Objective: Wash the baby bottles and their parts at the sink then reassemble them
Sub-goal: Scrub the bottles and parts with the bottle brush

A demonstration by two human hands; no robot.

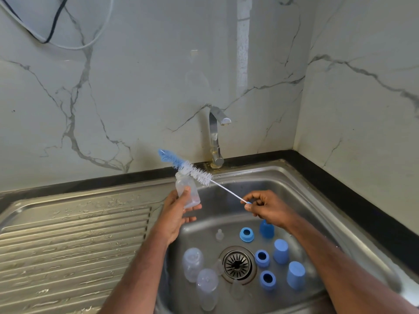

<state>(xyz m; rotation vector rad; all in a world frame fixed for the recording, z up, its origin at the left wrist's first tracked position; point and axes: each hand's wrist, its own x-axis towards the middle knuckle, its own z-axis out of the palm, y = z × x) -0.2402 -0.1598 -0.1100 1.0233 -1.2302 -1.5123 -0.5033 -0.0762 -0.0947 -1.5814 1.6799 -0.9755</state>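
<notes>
we've got open room over the ribbed drainboard on the left. the sink floor's crowded: bottles near left, blue caps and rings right, tap far.

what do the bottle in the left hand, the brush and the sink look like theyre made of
Bottle: probably clear plastic, translucent and slightly cloudy.
Brush: white and blue bristles, likely nylon, on a thin, apparently twisted-wire stem.
Sink: looks like stainless steel, brushed grey with dull reflections.
</notes>
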